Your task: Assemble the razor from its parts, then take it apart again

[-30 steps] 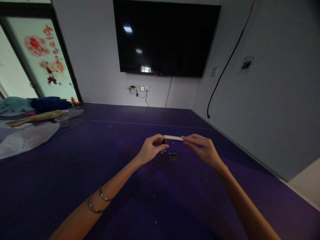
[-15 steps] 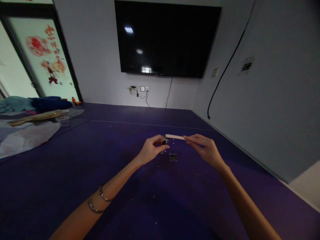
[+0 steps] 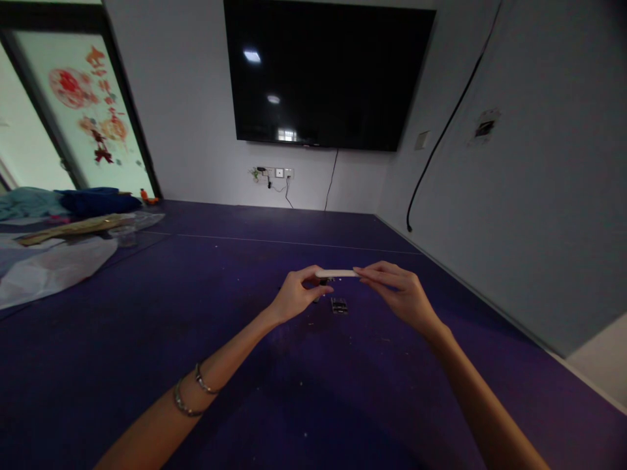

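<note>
My left hand (image 3: 295,295) is closed around a small dark and metallic tool (image 3: 324,281). A short grey shaft points down from it, and its kind is hard to make out behind my fingers and the stick. My right hand (image 3: 394,284) pinches the right end of a pale, flat stick (image 3: 337,273) with a rounded tip. The stick lies level across the top of the tool, its left end at my left fingertips. Below the stick, a small dark square object with lighter edges (image 3: 339,306) rests on the purple surface (image 3: 304,365).
Tiny white specks dot the surface. Clear plastic sheeting (image 3: 63,271), a flat tan piece (image 3: 73,230) and dark blue cloth (image 3: 100,202) lie at far left. A television (image 3: 328,78) hangs on the far wall. A black cable (image 3: 441,134) dangles down the right wall.
The stick has moved left and slightly down, so its left end now overlaps the tool in my left hand. My left hand has barely moved.
</note>
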A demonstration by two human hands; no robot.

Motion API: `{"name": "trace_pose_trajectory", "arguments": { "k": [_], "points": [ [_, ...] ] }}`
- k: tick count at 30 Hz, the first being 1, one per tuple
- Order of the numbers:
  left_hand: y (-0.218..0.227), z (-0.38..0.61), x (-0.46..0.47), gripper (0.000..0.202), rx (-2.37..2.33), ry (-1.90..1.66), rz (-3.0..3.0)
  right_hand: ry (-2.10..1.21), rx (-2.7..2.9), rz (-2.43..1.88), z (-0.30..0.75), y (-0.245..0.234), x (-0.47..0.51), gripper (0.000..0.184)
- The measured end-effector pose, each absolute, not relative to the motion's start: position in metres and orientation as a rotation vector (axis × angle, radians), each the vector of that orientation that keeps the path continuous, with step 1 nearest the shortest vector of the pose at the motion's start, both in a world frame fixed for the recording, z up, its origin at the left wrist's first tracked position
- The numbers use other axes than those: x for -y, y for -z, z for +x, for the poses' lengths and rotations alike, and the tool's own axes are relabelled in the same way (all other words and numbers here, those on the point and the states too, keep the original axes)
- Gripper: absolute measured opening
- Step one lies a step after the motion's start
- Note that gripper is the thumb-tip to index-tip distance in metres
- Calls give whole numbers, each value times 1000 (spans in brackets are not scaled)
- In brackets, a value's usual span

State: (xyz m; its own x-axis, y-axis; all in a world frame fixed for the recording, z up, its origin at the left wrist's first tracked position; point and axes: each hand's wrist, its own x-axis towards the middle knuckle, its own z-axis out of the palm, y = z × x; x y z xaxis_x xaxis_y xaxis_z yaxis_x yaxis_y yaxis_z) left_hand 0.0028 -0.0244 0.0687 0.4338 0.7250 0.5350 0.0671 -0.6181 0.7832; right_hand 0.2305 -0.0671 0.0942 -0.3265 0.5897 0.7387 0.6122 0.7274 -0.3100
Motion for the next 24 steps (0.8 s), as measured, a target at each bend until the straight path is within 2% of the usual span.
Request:
{"name": "trace_pose_trajectory", "arguments": {
  "k": [7,12,19,24],
  "points": [
    [-73,3,30,21,-714,-1227,2038,-44,1943,-925,242,-91,60,27],
    [-70,4,31,17,-758,-1309,1961,-185,1681,-946,240,-87,55,25],
    [-62,7,26,20,-850,-1391,1745,-742,1224,-854,202,-83,64,43],
    [-63,12,29,30,-865,-1396,1684,-1221,934,-747,177,-80,71,32]
  ]
}}
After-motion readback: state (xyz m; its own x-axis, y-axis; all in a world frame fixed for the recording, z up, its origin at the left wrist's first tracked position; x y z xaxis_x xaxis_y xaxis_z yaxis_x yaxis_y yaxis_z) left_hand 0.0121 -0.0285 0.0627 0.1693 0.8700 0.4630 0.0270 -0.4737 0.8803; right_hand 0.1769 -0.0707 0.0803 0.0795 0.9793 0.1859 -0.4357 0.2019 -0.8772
